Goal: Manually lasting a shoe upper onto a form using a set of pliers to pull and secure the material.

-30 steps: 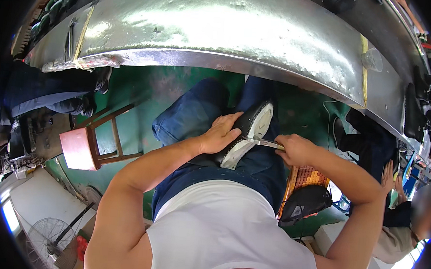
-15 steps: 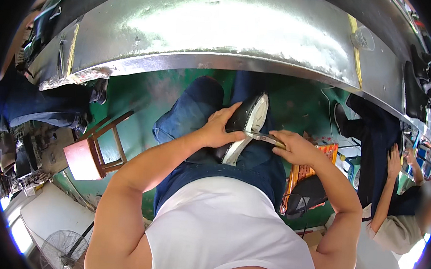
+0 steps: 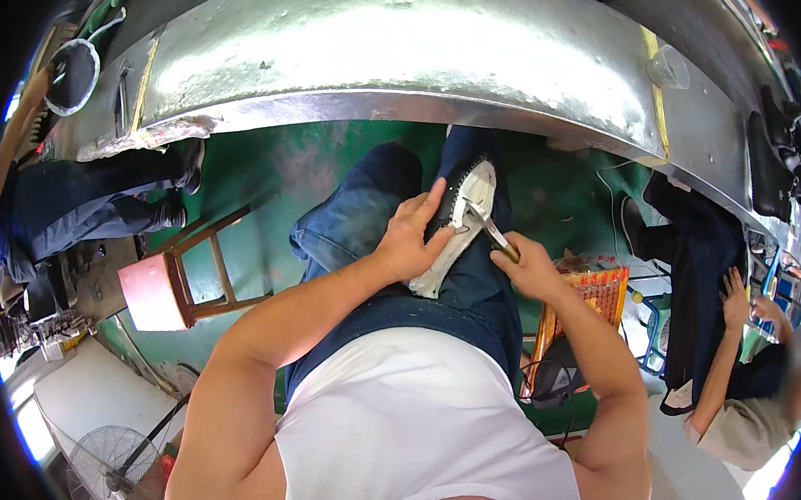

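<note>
A black shoe (image 3: pixel 452 253) lies across my thigh with its pale, rough underside facing up and a jagged edge along its black side. My left hand (image 3: pixel 410 239) is wrapped over the shoe's left side, steadying it, with the thumb toward the underside. In my right hand (image 3: pixel 528 267) is a pair of pincers (image 3: pixel 486 220), gripped by the handles. Its metal jaws rest at the middle of the underside, close to my left thumb. Whether the jaws are closed on anything is too small to tell.
Ahead stands a long metal-topped bench (image 3: pixel 401 64) with a clear cup (image 3: pixel 668 67) on it. A wooden stool (image 3: pixel 158 293) lies to the left; an orange patterned rack (image 3: pixel 588 296) with a black bag (image 3: pixel 557 376) is at the right. Co-workers sit on both sides. A fan (image 3: pixel 113 466) stands behind left.
The shoe has rolled so that more of its underside faces up. My right hand has drawn slightly back, and the pincers have swung from lying nearly crosswise to pointing up and forward.
</note>
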The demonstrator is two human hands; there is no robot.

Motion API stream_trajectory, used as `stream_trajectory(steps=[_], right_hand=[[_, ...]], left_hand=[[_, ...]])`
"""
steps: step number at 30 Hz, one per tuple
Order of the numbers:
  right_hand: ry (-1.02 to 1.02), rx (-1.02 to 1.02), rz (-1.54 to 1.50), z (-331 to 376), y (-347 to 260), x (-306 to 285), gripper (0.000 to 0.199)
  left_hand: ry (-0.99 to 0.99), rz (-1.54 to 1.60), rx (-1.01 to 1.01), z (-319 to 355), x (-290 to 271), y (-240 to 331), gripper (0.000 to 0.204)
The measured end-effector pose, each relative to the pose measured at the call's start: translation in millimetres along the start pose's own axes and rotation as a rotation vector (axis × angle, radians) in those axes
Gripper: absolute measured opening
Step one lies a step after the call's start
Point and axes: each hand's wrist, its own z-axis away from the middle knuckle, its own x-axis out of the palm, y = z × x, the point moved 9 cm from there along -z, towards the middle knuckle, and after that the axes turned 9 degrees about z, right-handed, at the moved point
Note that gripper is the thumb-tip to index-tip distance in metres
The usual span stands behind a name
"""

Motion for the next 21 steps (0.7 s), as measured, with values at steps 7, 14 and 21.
stream_trajectory(steps=[7,14,21], right_hand=[[-0.527,0.234,-0.586,14.1,26.0,14.1,0.024],[-0.117,0.218,-0.504,20.6,4.2,-27.2,0.041],[0.085,0.021,-0.24,-13.7,-30.4,-33.7,0.05]], left_hand=[[-0.182,-0.307,0.1,-1.6,7.4,36.2,0.059],[-0.323,-0.394,-0.038,-11.9,8.9,41.2,0.056],[-0.322,-0.382,-0.051,-3.1,13.8,29.6,0.063]])
